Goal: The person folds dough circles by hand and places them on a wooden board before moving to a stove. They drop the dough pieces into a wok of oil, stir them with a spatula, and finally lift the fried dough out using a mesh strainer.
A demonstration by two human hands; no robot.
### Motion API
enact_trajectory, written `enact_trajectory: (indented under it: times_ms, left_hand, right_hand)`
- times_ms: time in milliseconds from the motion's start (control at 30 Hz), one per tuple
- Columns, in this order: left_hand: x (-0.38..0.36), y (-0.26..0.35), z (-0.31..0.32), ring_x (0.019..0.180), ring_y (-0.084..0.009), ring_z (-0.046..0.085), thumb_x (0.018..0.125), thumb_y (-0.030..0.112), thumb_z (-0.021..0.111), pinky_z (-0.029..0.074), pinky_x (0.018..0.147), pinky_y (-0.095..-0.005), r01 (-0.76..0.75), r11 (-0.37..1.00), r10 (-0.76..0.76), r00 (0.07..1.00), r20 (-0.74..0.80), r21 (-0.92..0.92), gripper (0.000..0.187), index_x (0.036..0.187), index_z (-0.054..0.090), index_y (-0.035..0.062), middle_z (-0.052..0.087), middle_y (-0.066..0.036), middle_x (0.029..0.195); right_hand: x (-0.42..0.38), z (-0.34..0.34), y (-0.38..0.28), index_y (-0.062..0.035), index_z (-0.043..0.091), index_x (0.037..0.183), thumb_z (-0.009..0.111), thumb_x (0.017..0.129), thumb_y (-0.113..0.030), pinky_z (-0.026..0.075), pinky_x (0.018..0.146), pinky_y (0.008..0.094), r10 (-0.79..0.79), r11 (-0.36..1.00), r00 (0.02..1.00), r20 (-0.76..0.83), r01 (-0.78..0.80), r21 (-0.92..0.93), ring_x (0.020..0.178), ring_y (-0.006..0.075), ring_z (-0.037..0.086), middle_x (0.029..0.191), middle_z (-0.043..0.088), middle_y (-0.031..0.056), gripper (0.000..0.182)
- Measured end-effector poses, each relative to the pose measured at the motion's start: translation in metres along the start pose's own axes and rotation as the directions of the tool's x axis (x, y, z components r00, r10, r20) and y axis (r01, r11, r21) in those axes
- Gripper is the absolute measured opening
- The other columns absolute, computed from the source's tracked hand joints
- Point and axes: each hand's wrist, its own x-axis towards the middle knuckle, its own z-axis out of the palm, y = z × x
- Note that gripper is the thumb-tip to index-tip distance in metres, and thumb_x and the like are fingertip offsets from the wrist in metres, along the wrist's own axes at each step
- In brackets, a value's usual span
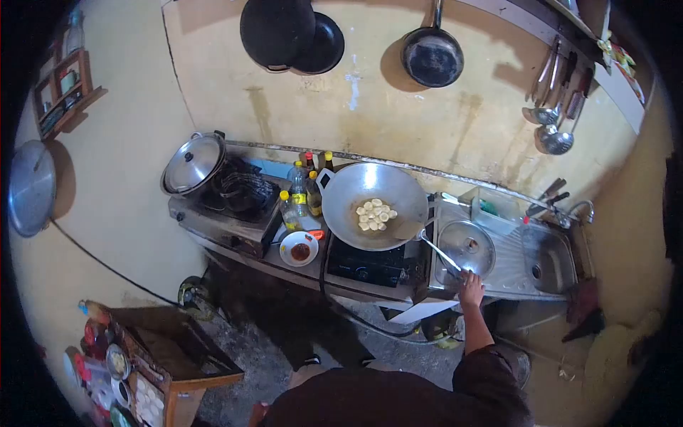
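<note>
Overhead, the right hand [470, 286] had its fingers closed around the end of a long metal spatula [435, 250], whose blade reached the rim of the wok [352, 196]. Wok sat on the black stove [366, 265], holding pale round slices [374, 214] bunched near its middle. Left hand was out of view. Beside the hand, a steel lid [466, 247] lay on the sink drainboard [512, 260]. Left of the wok: oil bottles [294, 199], and a small white bowl of red sauce [299, 250] on the bench [284, 265]. A lidded pot [193, 164] stood farther left.
</note>
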Motion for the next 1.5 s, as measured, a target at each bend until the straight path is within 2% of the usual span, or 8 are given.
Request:
enact_trajectory:
  times_ms: [400,833,900,967,1067,1133,1333,1500]
  left_hand:
    - [-0.091,0.052,0.107,0.079,-0.0323,0.063,0.08,0.027,0.052,0.051,0.068,-0.0386,0.009,0.99,-0.027,0.991,-0.129,-0.144,0.026,0.079,0.064,0.0048,0.066,-0.014,0.081]
    - [-0.067,0.062,0.101,0.079,-0.032,0.063,0.081,0.027,0.05,0.051,0.068,-0.0378,-0.148,0.963,0.082,0.956,-0.282,-0.223,0.025,0.076,0.064,0.0066,0.066,-0.013,0.081]
    - [-0.063,0.044,0.095,0.078,-0.0328,0.063,0.08,0.026,0.052,0.05,0.066,-0.0391,-0.447,0.822,0.506,0.858,-0.091,0.354,0.022,0.08,0.065,0.0089,0.066,-0.011,0.077]
    - [-0.074,0.041,0.095,0.078,-0.0328,0.063,0.08,0.026,0.052,0.05,0.067,-0.0393,-0.39,0.855,0.458,0.877,-0.145,0.341,0.022,0.081,0.065,0.0089,0.066,-0.011,0.078]
    - [-0.089,0.048,0.092,0.079,-0.0329,0.062,0.079,0.026,0.052,0.05,0.067,-0.0398,-0.234,0.922,0.32,0.908,-0.269,0.307,0.021,0.081,0.064,0.009,0.065,-0.011,0.079]
    - [-0.101,0.051,0.094,0.079,-0.033,0.062,0.079,0.026,0.052,0.049,0.068,-0.0402,-0.131,0.952,0.224,0.914,-0.338,0.277,0.021,0.082,0.064,0.009,0.065,-0.011,0.08]
    - [-0.17,0.124,0.054,0.081,-0.0332,0.06,0.079,0.026,0.053,0.048,0.069,-0.0413,0.16,0.971,-0.05,0.86,-0.508,0.176,0.02,0.083,0.063,0.0092,0.063,-0.012,0.082]
    - [-0.234,0.208,-0.002,0.082,-0.0334,0.06,0.078,0.025,0.054,0.047,0.069,-0.0422,0.361,0.93,-0.242,0.737,-0.632,0.066,0.019,0.084,0.062,0.0093,0.062,-0.013,0.085]
  right_hand:
    - [0.017,-0.006,0.048,-0.0054,0.049,0.103,0.045,0.088,-0.02,0.049,0.058,0.0448,-0.381,0.912,0.915,-0.132,0.395,0.106,0.072,0.033,0.061,0.084,0.06,0.0156,0.022]
    - [0.142,-0.099,-0.115,-0.0151,0.048,0.12,0.045,0.085,-0.018,0.049,0.071,0.0485,-0.415,0.909,0.896,0.158,0.4,0.114,0.078,0.0414,0.061,0.084,0.062,0.024,0.035]
    - [0.177,-0.057,-0.133,-0.0053,0.054,0.109,0.046,0.084,-0.018,0.049,0.072,0.0485,-0.531,0.847,0.836,0.139,0.52,0.109,0.079,0.0427,0.061,0.084,0.062,0.0246,0.03]
    - [0.233,0.023,-0.121,-0.0012,0.057,0.096,0.047,0.081,-0.017,0.05,0.061,0.0478,-0.66,0.731,0.698,0.279,0.682,0.026,0.078,0.0381,0.063,0.082,0.063,0.0226,0.024]
    - [0.264,0.065,-0.135,-0.007,0.057,0.086,0.048,0.082,-0.017,0.046,0.042,0.0402,-0.399,0.917,0.604,0.69,0.263,0.3,0.059,0.0249,0.06,0.07,0.061,0.0143,0.014]
    - [0.21,-0.006,-0.162,-0.0132,0.052,0.083,0.048,0.085,-0.017,0.033,0.03,0.0255,-0.574,0.295,0.11,0.811,-0.897,0.33,0.044,0.011,0.045,0.058,0.049,0.0042,0.006]
    - [0.164,-0.058,-0.187,-0.0164,0.045,0.092,0.042,0.093,-0.026,0.024,0.03,0.0132,-0.436,0.397,-0.052,0.898,-0.907,0.141,0.039,0.0052,0.036,0.054,0.04,-0.0009,0.01]
    - [0.129,-0.097,-0.187,-0.0146,0.048,0.1,0.037,0.094,-0.026,0.024,0.029,0.0146,-0.444,0.455,0.115,0.889,-0.825,0.335,0.037,0.0054,0.034,0.056,0.041,0.0007,0.017]
